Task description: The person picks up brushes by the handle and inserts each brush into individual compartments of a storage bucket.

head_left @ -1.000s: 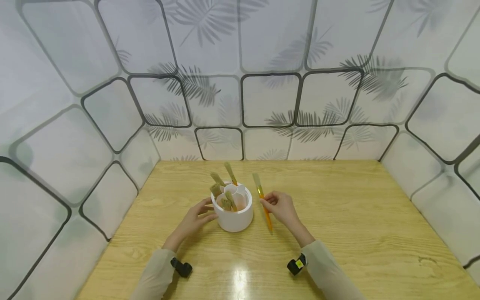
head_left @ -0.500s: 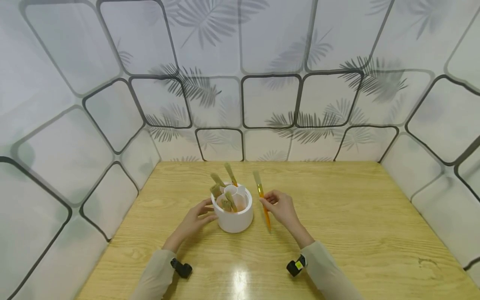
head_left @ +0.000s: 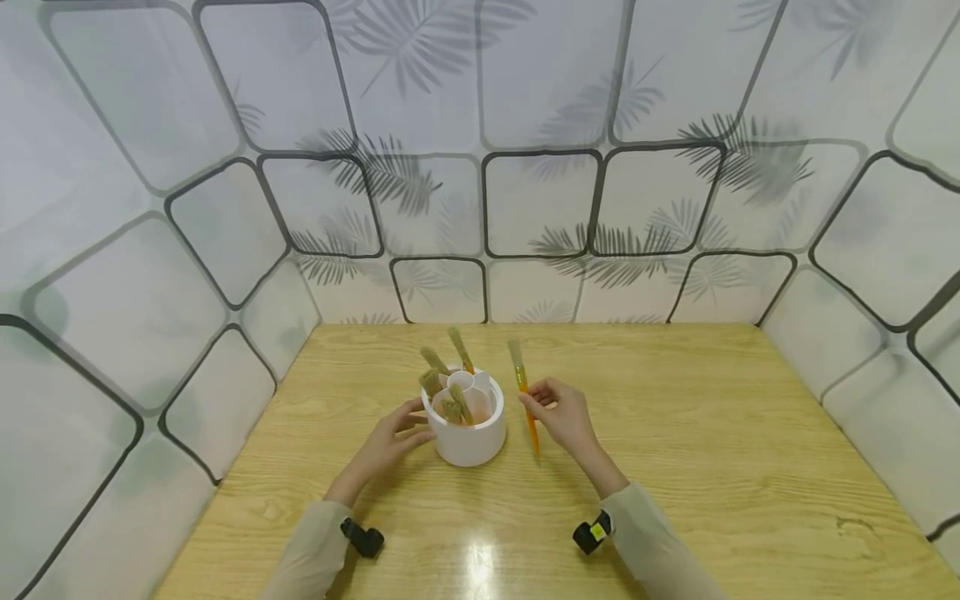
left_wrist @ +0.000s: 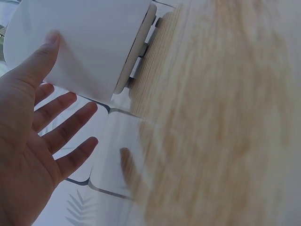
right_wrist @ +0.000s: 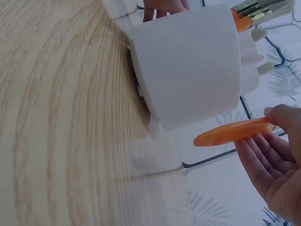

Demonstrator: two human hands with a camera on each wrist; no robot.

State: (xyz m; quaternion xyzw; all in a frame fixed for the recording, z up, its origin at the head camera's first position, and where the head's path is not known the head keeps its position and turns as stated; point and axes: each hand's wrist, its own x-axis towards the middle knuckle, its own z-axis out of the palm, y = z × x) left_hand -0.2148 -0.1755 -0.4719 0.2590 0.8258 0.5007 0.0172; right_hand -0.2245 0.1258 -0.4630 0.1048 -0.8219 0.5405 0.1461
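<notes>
A round white holder (head_left: 471,443) with inner dividers stands on the table, several paintbrushes (head_left: 459,402) leaning in it with bristles up. At its left side is my left hand (head_left: 392,435), fingers spread; in the left wrist view the thumb of that hand (left_wrist: 28,141) rests against the white wall and the other fingers are fairly straight. Just right of the holder my right hand (head_left: 561,414) pinches a paintbrush (head_left: 532,432) with an orange handle, bristles up and slightly tilted. The right wrist view shows the orange handle (right_wrist: 230,132) between thumb and fingers, apart from the holder.
A wooden table (head_left: 697,433) spreads around the holder, with patterned white walls (head_left: 540,200) at the back and sides. Short feet (left_wrist: 142,50) show under the holder's base. Each wrist wears a small black camera (head_left: 363,537).
The paintbrush in my right hand has risen slightly and stands a little more upright. My left hand and the holder stay in place.
</notes>
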